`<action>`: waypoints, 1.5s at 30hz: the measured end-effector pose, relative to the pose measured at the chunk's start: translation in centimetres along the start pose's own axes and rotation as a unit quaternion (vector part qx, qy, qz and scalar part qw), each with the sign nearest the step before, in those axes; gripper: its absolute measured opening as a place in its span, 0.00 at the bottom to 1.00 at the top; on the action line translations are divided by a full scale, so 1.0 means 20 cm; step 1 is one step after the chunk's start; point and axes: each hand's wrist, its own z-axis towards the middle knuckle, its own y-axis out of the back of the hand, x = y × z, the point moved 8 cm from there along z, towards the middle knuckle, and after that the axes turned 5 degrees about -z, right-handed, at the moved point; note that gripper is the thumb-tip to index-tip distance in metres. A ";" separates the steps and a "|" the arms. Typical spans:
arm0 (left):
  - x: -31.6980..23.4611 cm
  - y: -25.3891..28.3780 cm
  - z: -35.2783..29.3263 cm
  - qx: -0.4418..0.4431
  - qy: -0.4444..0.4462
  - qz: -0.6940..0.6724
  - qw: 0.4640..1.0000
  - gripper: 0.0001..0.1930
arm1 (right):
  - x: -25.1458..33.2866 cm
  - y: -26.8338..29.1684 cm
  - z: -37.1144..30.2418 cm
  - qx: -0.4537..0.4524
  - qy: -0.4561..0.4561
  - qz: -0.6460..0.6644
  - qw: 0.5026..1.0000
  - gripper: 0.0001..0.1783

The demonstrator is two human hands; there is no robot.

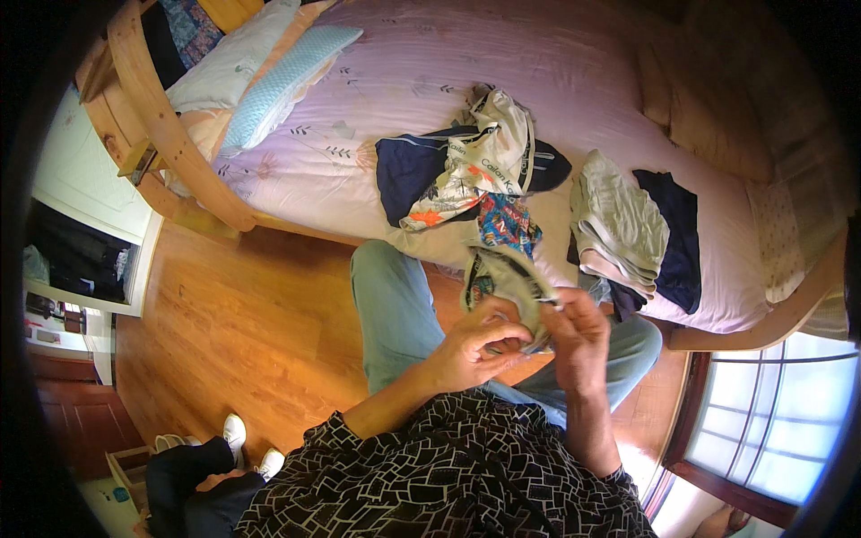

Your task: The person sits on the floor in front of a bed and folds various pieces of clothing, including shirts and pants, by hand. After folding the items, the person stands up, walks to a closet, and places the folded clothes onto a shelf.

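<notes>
Just above my lap, a pale pair of underpants [511,276] with a dark waistband is bunched between my two hands. The fingers of my left hand [480,348] are closed round its lower left part. My right hand [578,341] pinches its right edge near the waistband. Right beyond it on the bed [377,54] lie white printed underpants [489,161] with orange marks, spread over a navy garment [408,170]. A colourful patterned cloth [509,222] sticks out below them. To the right is a stack of folded pale garments [617,215] beside a navy folded garment [674,242].
Pillows [291,81] lie at the bed's left end, by a curved wooden bed frame [166,108]. Wooden floor [233,305] stretches to the left. Another person's legs [202,475] show at the lower left. A paned window [771,412] is at the right.
</notes>
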 end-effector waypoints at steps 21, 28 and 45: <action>0.95 0.12 0.56 -0.059 0.097 0.398 0.910 0.20 | 0.59 0.27 -0.16 -0.095 0.243 -0.096 0.961 0.08; 0.80 0.32 0.60 -0.071 0.070 0.365 0.926 0.10 | 0.77 0.50 -0.10 -0.192 0.225 -0.076 0.952 0.11; -0.32 0.89 0.84 -0.079 0.138 0.324 0.932 0.11 | 1.18 0.78 0.39 -0.266 0.301 -0.425 0.811 0.14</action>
